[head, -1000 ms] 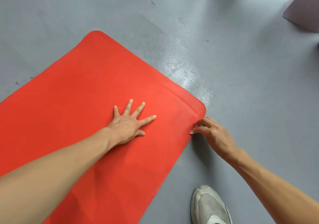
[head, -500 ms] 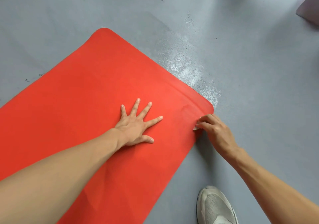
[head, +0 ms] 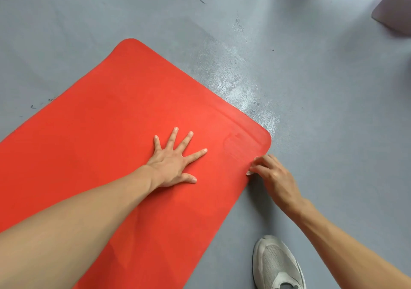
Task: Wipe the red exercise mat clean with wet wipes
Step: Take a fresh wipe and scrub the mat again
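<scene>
The red exercise mat (head: 124, 115) lies flat on the grey floor, running from the lower left up to a rounded far corner. My left hand (head: 175, 164) presses flat on the mat with its fingers spread. My right hand (head: 273, 175) is at the mat's right edge near the corner, fingers curled around a small white wet wipe (head: 249, 172) of which only a bit shows. A faint wet streak marks the mat just above that hand.
My white mesh shoe (head: 275, 264) stands on the floor to the right of the mat, below my right arm. A pale pink block (head: 393, 8) sits at the far right. A damp patch (head: 242, 88) shines on the floor beside the mat's far edge.
My right hand has slid a little along the mat's right edge with the wipe. My left hand stays planted on the mat. The view has shifted slightly.
</scene>
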A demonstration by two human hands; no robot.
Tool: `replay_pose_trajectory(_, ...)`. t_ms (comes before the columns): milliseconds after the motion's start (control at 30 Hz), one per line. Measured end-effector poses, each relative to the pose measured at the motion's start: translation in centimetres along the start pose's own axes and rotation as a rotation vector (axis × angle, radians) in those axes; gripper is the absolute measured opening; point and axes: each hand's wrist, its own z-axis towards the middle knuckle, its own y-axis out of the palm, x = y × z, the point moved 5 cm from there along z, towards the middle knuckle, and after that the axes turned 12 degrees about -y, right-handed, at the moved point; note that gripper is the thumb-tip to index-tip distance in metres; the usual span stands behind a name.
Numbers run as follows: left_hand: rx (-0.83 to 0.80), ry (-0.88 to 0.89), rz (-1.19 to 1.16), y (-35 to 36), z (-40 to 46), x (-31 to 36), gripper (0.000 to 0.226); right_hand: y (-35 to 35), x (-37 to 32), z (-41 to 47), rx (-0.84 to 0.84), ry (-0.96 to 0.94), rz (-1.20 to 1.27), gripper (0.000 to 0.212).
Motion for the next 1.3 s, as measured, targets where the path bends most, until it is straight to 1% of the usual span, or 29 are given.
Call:
replay_pose_trajectory(67,-0.002,0.000,0.007,0.0,0.0,0.1,0.091,0.4,-0.4,0.4,0.000,-0.002,-0.020,0.011)
replay_pose_trajectory(133,-0.009,-0.001,0.011,-0.1,0.0,0.1,0.091,1.3,-1.8,2.9,0.015,-0.108,-0.067,0.010)
replay_pose_trajectory(267,-0.006,-0.006,0.006,-0.1,0.0,0.0,0.092,3.5,-5.3,7.3,0.037,-0.326,-0.063,0.023)
replay_pose_trajectory(333,-0.002,-0.004,0.002,0.0,0.0,0.0,0.092,4.3,-6.4,6.1,0.023,-0.399,-0.061,0.031)
replay_pose_trajectory(367,0.001,-0.004,0.002,0.0,0.0,0.0,0.093,4.1,-6.5,5.1,0.008,-0.414,-0.058,0.036)
replay_pose_trajectory(400,0.003,-0.006,0.005,0.0,0.0,-0.1,0.092,3.6,-5.8,4.1,0.003,-0.408,-0.065,0.036)
replay_pose_trajectory(433,0.001,-0.008,0.010,0.0,0.1,-0.2,0.092,3.0,-4.4,3.4,0.018,-0.376,-0.082,0.030)
replay_pose_trajectory(467,-0.001,-0.008,0.016,0.0,0.1,-0.1,0.092,2.0,-2.3,2.9,0.065,-0.303,-0.107,0.021)
replay_pose_trajectory(500,0.000,-0.007,0.018,0.0,0.1,-0.1,0.092,0.6,0.4,2.8,0.140,-0.176,-0.126,0.020)
replay_pose_trajectory(533,0.001,-0.007,0.018,0.0,0.1,0.0,0.091,-0.7,3.3,2.8,0.214,-0.011,-0.148,0.025)
replay_pose_trajectory(567,0.001,-0.008,0.020,0.1,0.1,0.0,0.091,-1.8,5.6,2.9,0.255,0.148,-0.168,0.029)
replay_pose_trajectory(600,-0.001,-0.010,0.022,0.1,0.1,-0.1,0.091,-2.2,7.0,3.1,0.266,0.269,-0.180,0.029)
replay_pose_trajectory(667,0.000,-0.011,0.025,0.1,0.1,-0.1,0.091,-1.9,6.5,3.4,0.264,0.378,-0.183,0.021)
replay_pose_trajectory(733,0.005,-0.007,0.022,0.1,0.1,0.0,0.091,-0.8,4.0,2.6,0.286,0.411,-0.186,0.014)
replay_pose_trajectory(800,0.002,-0.008,0.027,0.1,0.1,0.0,0.091,0.5,1.3,1.0,0.306,0.372,-0.200,0.017)
replay_pose_trajectory(900,0.003,-0.009,0.024,0.0,0.1,0.0,0.091,2.5,-1.8,-1.4,0.203,0.222,-0.238,0.026)
replay_pose_trajectory(967,0.000,-0.011,0.021,0.0,0.1,0.0,0.091,3.1,-3.0,-2.4,0.154,0.058,-0.287,0.035)
replay_pose_trajectory(1067,-0.001,-0.013,0.013,0.0,0.2,0.0,0.091,3.3,-6.3,-2.6,0.112,-0.234,-0.248,0.033)
replay_pose_trajectory(1100,0.000,-0.014,0.012,0.1,0.2,0.0,0.092,3.7,-7.1,-2.4,0.086,-0.318,-0.224,0.037)
replay_pose_trajectory(1167,0.000,-0.014,0.009,0.1,0.2,0.0,0.092,4.1,-6.9,-1.3,0.036,-0.404,-0.184,0.043)
replay_pose_trajectory(1200,0.001,-0.014,0.006,0.1,0.2,0.0,0.092,3.9,-5.6,-0.4,0.053,-0.387,-0.175,0.043)
replay_pose_trajectory(1233,0.001,-0.016,0.007,0.1,0.1,-0.1,0.092,3.5,-3.6,0.8,0.107,-0.319,-0.179,0.039)
replay_pose_trajectory(1267,-0.003,-0.017,0.009,0.1,0.0,-0.2,0.092,2.5,-1.5,2.2,0.184,-0.203,-0.194,0.033)
replay_pose_trajectory(1300,-0.009,-0.015,0.004,0.0,0.0,-0.1,0.091,1.2,0.7,3.2,0.260,-0.045,-0.211,0.031)
